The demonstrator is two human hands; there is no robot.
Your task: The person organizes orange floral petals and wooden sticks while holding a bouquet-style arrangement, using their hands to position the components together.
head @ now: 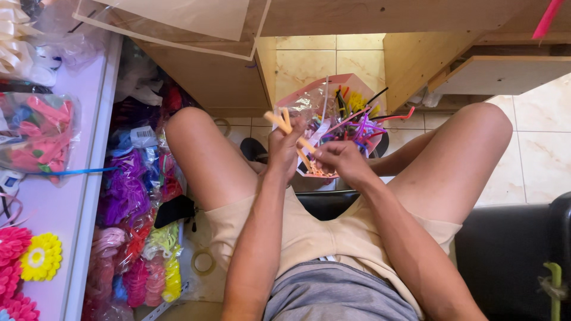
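Note:
I sit on a black seat and look down between my knees. My left hand (pixel 284 148) is closed around a few orange pipe cleaners (pixel 286 128) that stick up and to the left. My right hand (pixel 339 160) pinches the lower ends of the same orange pieces, right beside the left hand. Just beyond both hands is a pink box (pixel 351 83) lined with clear plastic, full of mixed pipe cleaners (pixel 363 122) in purple, pink, red, yellow and black.
At left, a white table edge (pixel 95 148) bears a bag of pink pieces (pixel 38 134) and foam flowers (pixel 40 257). Under it lie bags of coloured craft material (pixel 134 202) and a tape roll (pixel 203 261). Wooden furniture (pixel 416 65) stands ahead on a tiled floor.

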